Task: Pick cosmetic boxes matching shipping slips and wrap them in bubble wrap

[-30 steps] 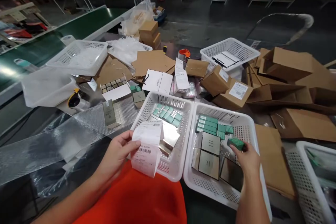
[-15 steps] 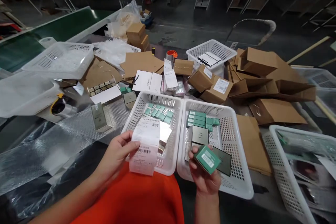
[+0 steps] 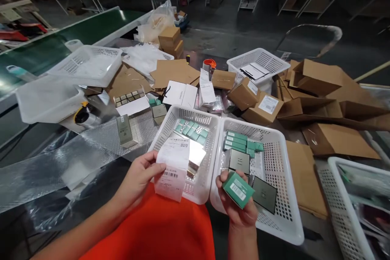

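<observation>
Between thumb and fingers, my left hand (image 3: 143, 176) pinches a printed paper slip (image 3: 173, 162), which hangs over the near part of the left white basket (image 3: 210, 118). Inside that basket lie several small green boxes (image 3: 192, 131) and a shiny gold box (image 3: 196, 156). My right hand (image 3: 239, 207) is closed around a green box (image 3: 238, 189) with its barcode label turned up, above the near side of the right white basket (image 3: 288, 195). That basket contains several green boxes (image 3: 236, 142), a grey-green box (image 3: 239, 161) and a dark flat box (image 3: 264, 194).
Bubble wrap (image 3: 100, 146) stretches across the left side, beside a tape dispenser (image 3: 87, 117). Behind the baskets are a white bag (image 3: 180, 94) and labelled cartons (image 3: 263, 107). Open cartons (image 3: 317, 107) pile up at right, above another basket (image 3: 336, 195). A green conveyor (image 3: 79, 34) runs at back left.
The view has swung slightly left, so the surroundings sit further right. Both hands keep their hold on the paper slip and the green box, which is tilted a little differently.
</observation>
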Action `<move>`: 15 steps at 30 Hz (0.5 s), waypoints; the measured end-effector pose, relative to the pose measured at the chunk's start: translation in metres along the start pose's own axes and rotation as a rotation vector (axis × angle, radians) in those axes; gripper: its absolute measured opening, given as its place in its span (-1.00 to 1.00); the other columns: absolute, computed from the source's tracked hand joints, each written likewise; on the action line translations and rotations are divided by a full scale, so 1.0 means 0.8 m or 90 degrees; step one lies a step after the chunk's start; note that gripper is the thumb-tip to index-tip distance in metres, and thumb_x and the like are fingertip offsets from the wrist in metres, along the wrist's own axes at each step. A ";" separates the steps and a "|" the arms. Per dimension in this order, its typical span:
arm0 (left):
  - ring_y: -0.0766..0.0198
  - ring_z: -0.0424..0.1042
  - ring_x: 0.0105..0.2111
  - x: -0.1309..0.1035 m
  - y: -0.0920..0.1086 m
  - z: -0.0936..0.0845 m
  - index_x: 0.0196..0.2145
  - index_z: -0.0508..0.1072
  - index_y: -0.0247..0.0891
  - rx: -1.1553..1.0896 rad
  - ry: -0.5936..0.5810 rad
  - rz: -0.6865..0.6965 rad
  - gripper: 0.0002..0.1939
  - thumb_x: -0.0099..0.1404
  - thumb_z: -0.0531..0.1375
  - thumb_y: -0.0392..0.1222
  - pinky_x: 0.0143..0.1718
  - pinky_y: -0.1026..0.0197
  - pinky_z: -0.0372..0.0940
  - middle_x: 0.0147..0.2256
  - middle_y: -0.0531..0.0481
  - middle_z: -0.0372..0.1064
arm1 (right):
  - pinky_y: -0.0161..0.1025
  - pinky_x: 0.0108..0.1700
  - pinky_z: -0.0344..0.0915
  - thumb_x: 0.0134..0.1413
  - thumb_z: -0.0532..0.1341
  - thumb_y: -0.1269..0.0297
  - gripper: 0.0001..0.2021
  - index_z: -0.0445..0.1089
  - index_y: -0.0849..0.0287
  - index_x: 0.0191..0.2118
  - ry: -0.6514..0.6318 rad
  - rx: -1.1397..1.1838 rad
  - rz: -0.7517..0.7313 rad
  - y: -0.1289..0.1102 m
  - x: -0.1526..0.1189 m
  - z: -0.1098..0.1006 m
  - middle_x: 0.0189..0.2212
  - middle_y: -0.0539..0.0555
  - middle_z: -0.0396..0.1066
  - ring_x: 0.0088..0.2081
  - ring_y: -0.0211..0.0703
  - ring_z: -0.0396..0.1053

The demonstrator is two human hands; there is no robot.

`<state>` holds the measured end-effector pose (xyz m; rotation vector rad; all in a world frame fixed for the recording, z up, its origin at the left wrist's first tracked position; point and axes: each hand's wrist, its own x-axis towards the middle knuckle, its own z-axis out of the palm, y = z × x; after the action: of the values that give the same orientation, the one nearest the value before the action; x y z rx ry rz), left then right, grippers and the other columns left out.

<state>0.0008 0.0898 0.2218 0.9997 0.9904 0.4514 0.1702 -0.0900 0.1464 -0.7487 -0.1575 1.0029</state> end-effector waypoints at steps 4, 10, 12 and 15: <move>0.40 0.27 -0.55 0.000 0.003 0.005 -0.47 0.47 -0.33 -0.036 -0.005 0.008 -0.82 -0.01 0.38 -0.23 -0.51 0.35 0.14 -0.54 0.07 0.39 | -0.30 -0.46 0.31 -0.28 0.45 0.01 -0.59 0.48 -0.23 -0.18 0.015 0.019 0.039 0.000 -0.002 -0.004 -0.29 0.08 0.45 -0.32 -0.12 0.41; 0.40 0.29 -0.54 -0.001 0.003 0.010 -0.48 0.46 -0.33 -0.067 -0.020 0.005 -0.81 -0.04 0.38 -0.24 -0.48 0.35 0.14 -0.54 0.06 0.41 | -0.17 -0.38 0.39 -0.28 0.45 0.04 -0.58 0.48 -0.17 -0.17 0.040 0.004 0.045 0.008 -0.001 -0.021 -0.27 0.12 0.46 -0.29 -0.03 0.43; 0.40 0.29 -0.53 -0.002 0.000 0.009 -0.48 0.46 -0.32 -0.068 -0.028 0.015 -0.83 -0.02 0.38 -0.24 -0.46 0.35 0.15 -0.53 0.07 0.41 | -0.18 -0.41 0.38 -0.28 0.46 0.05 -0.57 0.48 -0.14 -0.17 0.046 0.004 0.058 0.011 0.000 -0.018 -0.27 0.13 0.47 -0.29 -0.01 0.44; 0.40 0.28 -0.53 -0.003 -0.002 0.006 -0.49 0.45 -0.31 -0.063 -0.026 0.023 -0.83 -0.01 0.38 -0.24 -0.46 0.35 0.16 -0.54 0.09 0.39 | -0.22 -0.45 0.35 -0.31 0.47 0.03 -0.57 0.49 -0.09 -0.19 0.053 0.006 0.065 0.017 0.003 -0.006 -0.30 0.14 0.49 -0.31 0.01 0.45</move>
<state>0.0039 0.0851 0.2224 0.9353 0.9053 0.5042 0.1641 -0.0861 0.1337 -0.7942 -0.0431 1.0667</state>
